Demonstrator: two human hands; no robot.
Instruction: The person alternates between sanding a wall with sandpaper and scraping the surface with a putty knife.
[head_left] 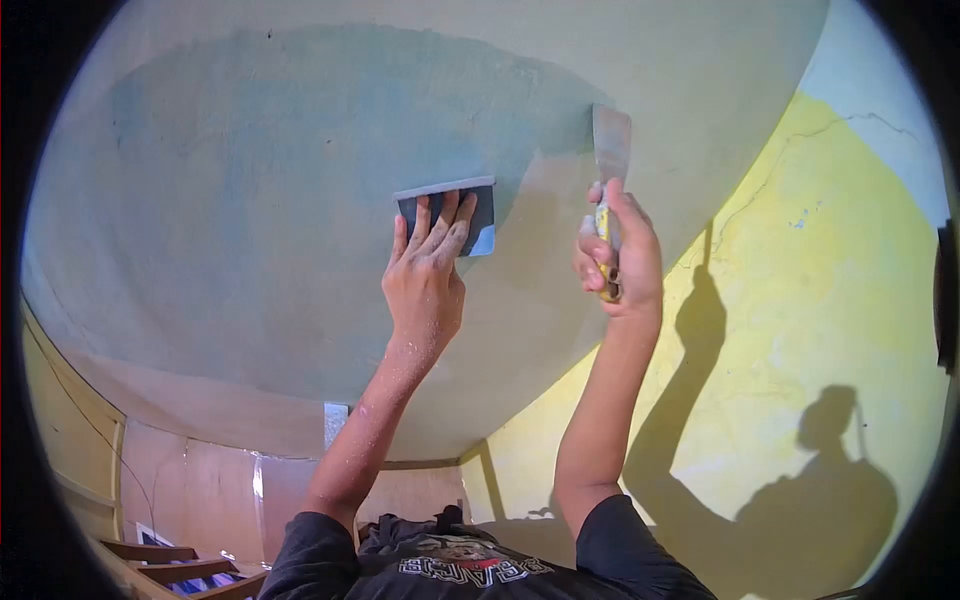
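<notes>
The left hand (pixel 425 275) presses a dark trowel blade (pixel 447 215) flat against the ceiling (pixel 250 200), fingers spread over it, its long edge running left to right. Just right of it, the right hand (pixel 615 255) is closed around a putty knife (pixel 610 145), blade pointing up and away.

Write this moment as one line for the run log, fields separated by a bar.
left hand: presses dark trowel flat on ceiling | right hand: grips putty knife, blade up
</notes>
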